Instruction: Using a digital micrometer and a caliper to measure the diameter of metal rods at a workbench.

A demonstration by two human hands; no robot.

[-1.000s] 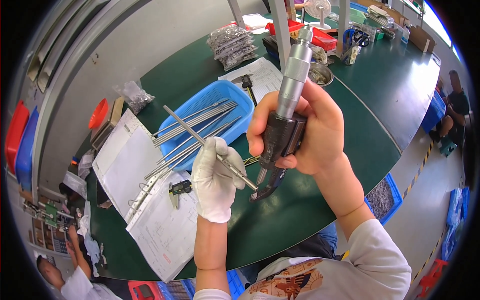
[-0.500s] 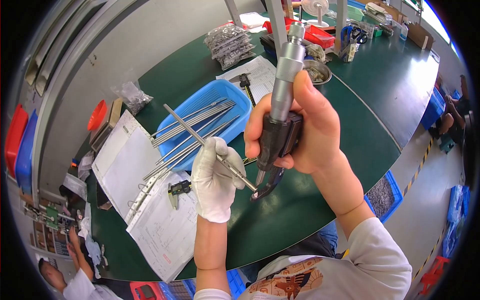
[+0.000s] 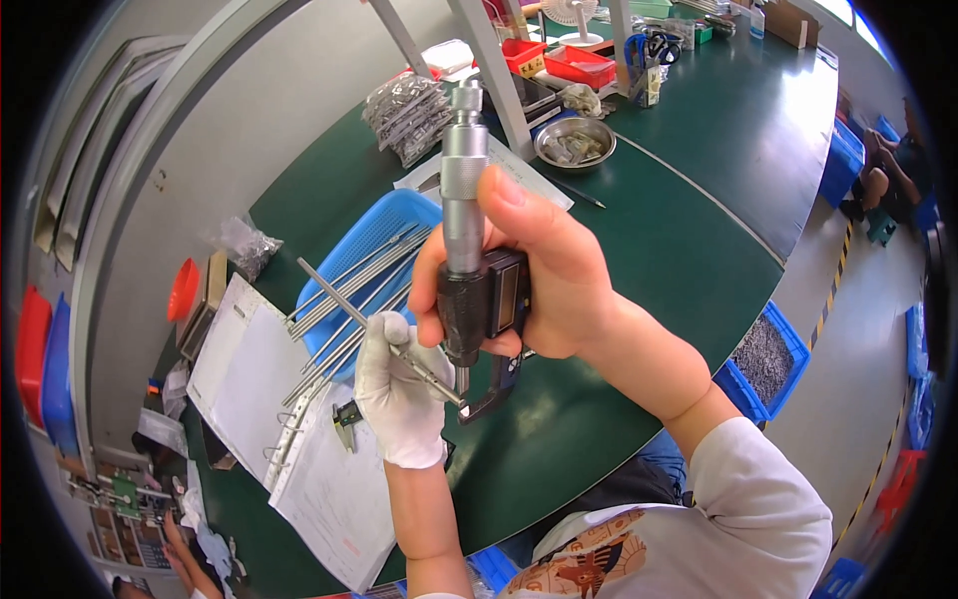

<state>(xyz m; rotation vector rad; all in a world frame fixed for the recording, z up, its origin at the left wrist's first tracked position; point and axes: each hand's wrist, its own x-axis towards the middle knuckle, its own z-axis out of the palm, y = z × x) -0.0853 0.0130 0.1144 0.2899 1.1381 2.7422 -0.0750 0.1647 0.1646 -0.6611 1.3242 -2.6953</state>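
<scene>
Head view: right hand [image 3: 544, 275], bare, wrapped tight around a digital micrometer [image 3: 477, 299], held upright above the green table [image 3: 639, 260], thumb resting high on the silver barrel. Left hand [image 3: 399, 394], in a white glove, fingers pinched shut on a thin metal rod [image 3: 374, 324], its lower tip set between the micrometer's measuring faces, its upper end slanting up-left over a blue tray [image 3: 374, 240] of similar rods. Beside the tray, at left, an open binder of white sheets [image 3: 254, 384] with a small caliper [image 3: 346, 417] lying on it. Farther back, clear bags of metal parts [image 3: 404, 115], a round steel bowl [image 3: 574, 145], red bins [image 3: 574, 65]. Right of the table, near floor level, a blue crate of small grey parts [image 3: 763, 354]. Far left, an orange-red round lid [image 3: 183, 290] and a small clear bag [image 3: 242, 245].
</scene>
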